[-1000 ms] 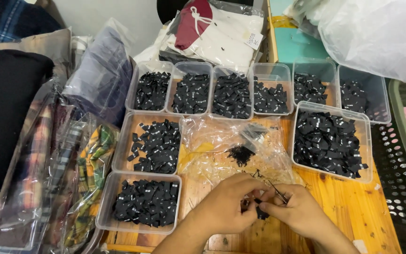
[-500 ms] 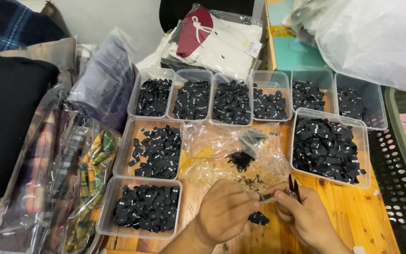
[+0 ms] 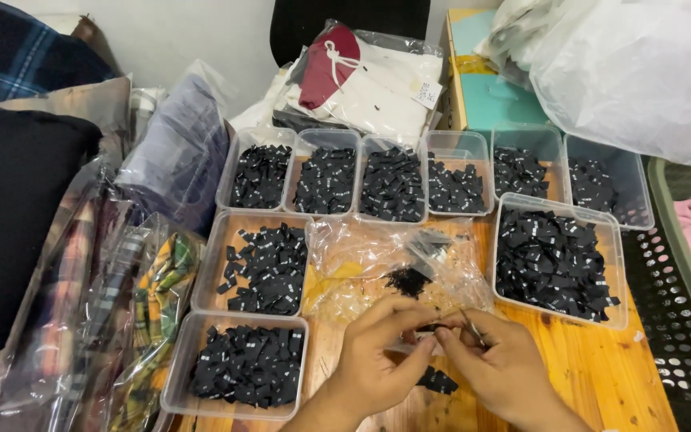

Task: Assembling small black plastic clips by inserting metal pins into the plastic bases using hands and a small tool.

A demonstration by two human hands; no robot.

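Observation:
My left hand [image 3: 377, 360] and my right hand [image 3: 497, 368] meet low in the middle of the view over a wooden table [image 3: 593, 376]. Between their fingertips they pinch a small black fabric label [image 3: 435, 326]. My right hand also holds a thin metal tool [image 3: 470, 326], tweezers or small scissors. A few loose black labels [image 3: 437, 382] lie on the wood under my hands. Just beyond them a crumpled clear plastic bag [image 3: 377, 260] holds a small heap of black labels [image 3: 407, 280].
Clear plastic trays of black labels surround the bag: a back row [image 3: 393, 186], two at left [image 3: 261, 268] [image 3: 245, 368], a large one at right [image 3: 553, 260]. Bagged clothes [image 3: 113, 320] lie at left, folded garments [image 3: 369, 80] behind, a white sack [image 3: 641, 72] and black basket [image 3: 681, 320] at right.
My hands parted half a second ago, leaving labels on the table, and have come together again on one label. The view has shifted slightly.

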